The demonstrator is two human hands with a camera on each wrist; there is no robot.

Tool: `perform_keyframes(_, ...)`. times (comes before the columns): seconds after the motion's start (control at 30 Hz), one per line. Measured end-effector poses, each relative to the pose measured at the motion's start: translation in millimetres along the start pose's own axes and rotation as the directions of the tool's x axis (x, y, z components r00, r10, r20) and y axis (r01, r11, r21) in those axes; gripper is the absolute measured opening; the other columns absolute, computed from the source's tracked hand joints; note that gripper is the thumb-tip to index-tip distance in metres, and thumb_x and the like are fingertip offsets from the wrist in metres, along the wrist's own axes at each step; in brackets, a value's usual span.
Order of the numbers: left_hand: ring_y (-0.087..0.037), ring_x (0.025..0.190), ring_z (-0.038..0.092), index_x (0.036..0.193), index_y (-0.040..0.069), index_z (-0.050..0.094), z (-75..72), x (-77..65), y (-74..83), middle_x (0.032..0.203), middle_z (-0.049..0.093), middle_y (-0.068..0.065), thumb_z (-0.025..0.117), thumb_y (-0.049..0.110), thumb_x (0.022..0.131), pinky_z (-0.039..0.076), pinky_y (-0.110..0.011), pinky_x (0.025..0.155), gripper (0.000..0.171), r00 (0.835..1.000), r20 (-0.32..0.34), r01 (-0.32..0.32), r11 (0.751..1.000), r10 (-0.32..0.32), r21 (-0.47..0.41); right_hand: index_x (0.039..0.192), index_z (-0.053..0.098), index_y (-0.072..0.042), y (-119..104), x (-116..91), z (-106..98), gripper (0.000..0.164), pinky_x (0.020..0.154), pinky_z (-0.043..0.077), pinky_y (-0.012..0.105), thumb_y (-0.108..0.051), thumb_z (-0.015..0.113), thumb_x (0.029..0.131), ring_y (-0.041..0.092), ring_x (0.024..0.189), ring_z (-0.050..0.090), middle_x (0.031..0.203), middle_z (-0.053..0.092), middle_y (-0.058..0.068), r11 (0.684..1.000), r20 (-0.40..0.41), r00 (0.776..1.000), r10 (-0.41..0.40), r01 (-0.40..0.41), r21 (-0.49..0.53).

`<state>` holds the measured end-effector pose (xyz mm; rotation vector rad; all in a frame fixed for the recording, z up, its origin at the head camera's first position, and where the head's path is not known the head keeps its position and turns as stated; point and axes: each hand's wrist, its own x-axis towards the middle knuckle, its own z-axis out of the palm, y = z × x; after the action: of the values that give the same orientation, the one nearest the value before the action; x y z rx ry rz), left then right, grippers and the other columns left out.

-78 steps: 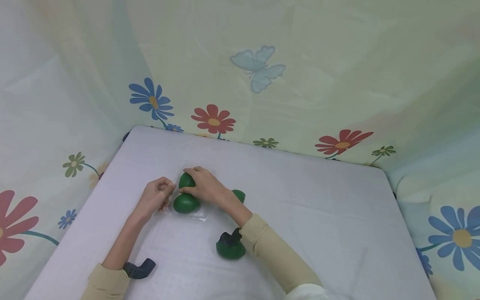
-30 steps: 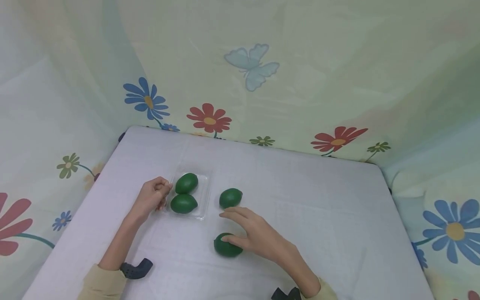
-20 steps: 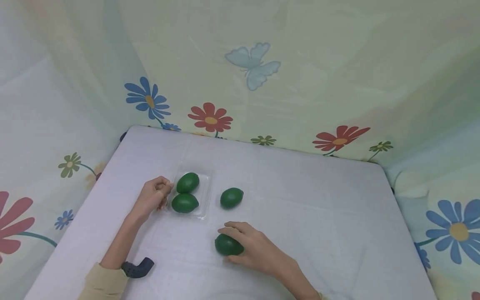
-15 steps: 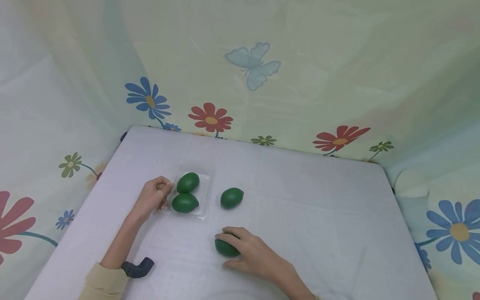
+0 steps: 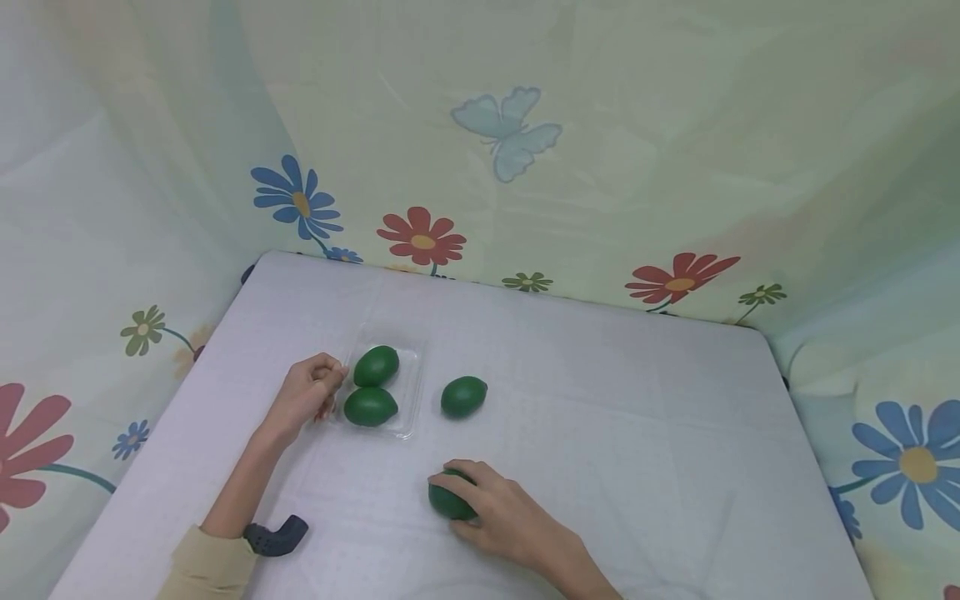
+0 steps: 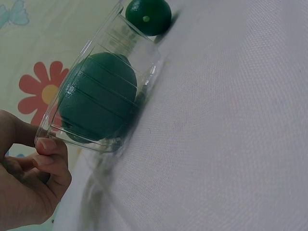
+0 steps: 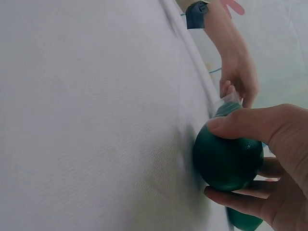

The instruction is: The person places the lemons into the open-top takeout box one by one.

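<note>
My left hand (image 5: 307, 392) pinches the left rim of a clear plastic container (image 5: 406, 408); in the left wrist view, thumb and fingertip hold its edge. Two green limes (image 5: 371, 407) lie side by side in the container's left part. My right hand (image 5: 510, 517) grips another lime (image 5: 447, 502) on the table, thumb on the near side and fingers over the far side. The right wrist view shows the thumb and fingers around this lime (image 7: 226, 163). A further lime (image 5: 463, 396) lies loose on the table, right of the container.
The table (image 5: 622, 433) wears a white cloth. A curtain (image 5: 600, 167) printed with flowers and a butterfly hangs behind and at the sides. A dark wrist device (image 5: 277, 536) sits on the left forearm.
My right hand has left the limes in the container, come back toward the near lime and closed its fingers around it. The left hand has stayed at the container's rim.
</note>
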<state>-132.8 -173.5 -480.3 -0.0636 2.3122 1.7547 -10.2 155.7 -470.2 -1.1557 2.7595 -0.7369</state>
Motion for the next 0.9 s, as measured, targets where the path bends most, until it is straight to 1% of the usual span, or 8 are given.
perform_keyframes(0.2,-0.011,0.047,0.044,0.108,-0.008,0.055,0.6,-1.4,2.3,0.064,0.049,-0.001,0.058,0.017,0.105,0.038,-0.023,0.043,0.025,1.0,0.002,-0.003,1.0,0.003,-0.011,0.139,0.059,-0.02,-0.5,-1.4,-0.1,0.058,0.083,0.058,0.023,-0.012,0.083,0.086,0.019,0.112,0.065,0.136,0.058,0.007,1.0,0.005,1.0,0.007,-0.007,0.008)
perform_keyframes(0.43,-0.011,0.047,0.044,0.109,-0.008,0.055,0.4,-1.4,2.3,0.064,0.05,-0.001,0.058,0.017,0.105,0.038,-0.023,0.043,0.025,1.0,0.002,-0.003,1.0,0.003,-0.008,0.138,0.06,-0.02,-0.8,-2.3,0.0,0.059,0.083,0.058,0.024,-0.013,0.084,0.085,0.018,0.111,0.064,0.135,0.059,0.007,1.0,-0.025,1.0,-0.018,0.018,-0.005)
perform_keyframes(0.6,-0.011,0.047,0.044,0.108,-0.008,0.055,0.4,-1.9,2.3,0.064,0.05,-0.001,0.058,0.017,0.105,0.038,-0.023,0.043,0.025,1.0,0.003,-0.004,1.0,0.004,-0.014,0.137,0.061,-0.02,-2.1,-2.0,-2.1,0.059,0.08,0.056,0.019,-0.012,0.085,0.084,0.016,0.108,0.064,0.134,0.059,0.005,0.999,-0.055,0.998,-0.04,0.038,-0.024)
perform_keyframes(0.73,-0.011,0.047,0.044,0.108,-0.008,0.055,0.3,-1.6,2.0,0.064,0.05,-0.001,0.058,0.017,0.105,0.038,-0.023,0.042,0.026,1.0,0.003,-0.006,1.0,0.006,-0.02,0.137,0.061,-0.02,-3.0,-1.6,-4.4,0.06,0.078,0.054,0.013,-0.01,0.085,0.082,0.015,0.106,0.064,0.134,0.06,0.005,0.998,-0.077,0.996,-0.053,0.052,-0.023)
perform_keyframes(0.9,-0.011,0.046,0.044,0.108,-0.008,0.055,0.2,-1.3,1.6,0.064,0.049,-0.001,0.058,0.017,0.105,0.038,-0.023,0.042,0.026,1.0,0.005,-0.007,1.0,0.007,-0.023,0.136,0.061,-0.019,-3.5,-0.5,-7.7,0.061,0.076,0.052,0.009,-0.009,0.085,0.081,0.015,0.102,0.064,0.134,0.06,0.007,0.996,-0.119,0.989,-0.083,0.08,-0.036)
